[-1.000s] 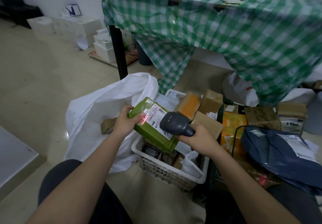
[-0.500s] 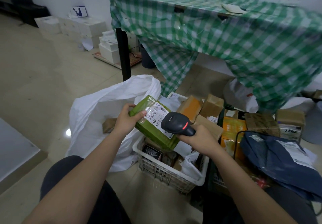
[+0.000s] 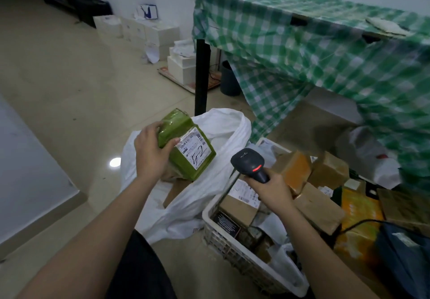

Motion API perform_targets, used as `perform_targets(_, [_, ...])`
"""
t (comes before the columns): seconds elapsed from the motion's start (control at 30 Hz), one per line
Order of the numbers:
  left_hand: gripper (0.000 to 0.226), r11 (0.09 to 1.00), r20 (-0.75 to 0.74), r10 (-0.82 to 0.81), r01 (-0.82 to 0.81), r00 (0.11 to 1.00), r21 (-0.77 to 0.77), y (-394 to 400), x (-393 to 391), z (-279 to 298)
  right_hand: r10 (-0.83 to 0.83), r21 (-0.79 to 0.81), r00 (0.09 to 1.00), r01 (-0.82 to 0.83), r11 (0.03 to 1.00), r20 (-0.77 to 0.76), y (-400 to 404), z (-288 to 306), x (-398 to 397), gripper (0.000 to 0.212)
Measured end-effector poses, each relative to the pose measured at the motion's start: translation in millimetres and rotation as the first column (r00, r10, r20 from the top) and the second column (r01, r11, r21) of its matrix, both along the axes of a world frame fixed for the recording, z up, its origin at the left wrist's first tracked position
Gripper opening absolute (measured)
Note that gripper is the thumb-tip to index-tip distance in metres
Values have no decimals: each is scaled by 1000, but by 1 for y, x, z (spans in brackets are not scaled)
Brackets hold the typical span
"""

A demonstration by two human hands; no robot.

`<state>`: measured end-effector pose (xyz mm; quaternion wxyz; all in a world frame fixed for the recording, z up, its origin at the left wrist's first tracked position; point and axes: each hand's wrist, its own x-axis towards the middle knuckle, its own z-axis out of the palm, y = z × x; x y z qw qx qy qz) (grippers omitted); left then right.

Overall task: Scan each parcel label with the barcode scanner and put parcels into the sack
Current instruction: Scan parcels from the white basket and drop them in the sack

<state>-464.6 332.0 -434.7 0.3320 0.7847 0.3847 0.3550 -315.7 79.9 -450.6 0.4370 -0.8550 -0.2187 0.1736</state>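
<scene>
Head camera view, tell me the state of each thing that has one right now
green parcel: held over the sack, label up
left hand: grips the parcel
barcode scanner: red light on
right hand: grips the scanner
white sack: mouth open
white basket: holds parcels

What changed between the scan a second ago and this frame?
The left hand has carried the green parcel left, away from the barcode scanner, so it now sits over the open white sack. The red scan light seen on its label is gone. The right hand holds the scanner as before, over the white basket. Neither grip changed.
</scene>
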Motion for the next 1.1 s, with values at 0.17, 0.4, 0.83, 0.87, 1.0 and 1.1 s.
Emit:
perform_targets(0.17, [51,987,-119,-35,53,992,150,27,44,-25,1,-37,1000,-1,999,-20,28,-14,20,21])
perform_targets(0.4, [54,892,-563,-450,382,693,-242,26,84,-97,-3,-44,998,0,999,-64,30,-27,39,24])
perform_targets(0.83, [39,840,-102,-516,479,850,-255,-65,103,-65,-146,-31,982,143,989,-120,-52,-24,36,20])
perform_targets(0.87, [40,832,-94,-529,493,844,-255,-77,107,-65,-158,-30,979,155,987,-130,-62,-22,35,19])
perform_targets(1.0, [42,798,-140,-588,542,797,-265,-115,119,-67,-222,-17,965,222,975,-143,-95,-18,33,23])
perform_targets(1.1, [47,760,-238,-644,575,727,-303,-131,121,-90,-238,2,954,243,970,-180,-111,-21,30,25])
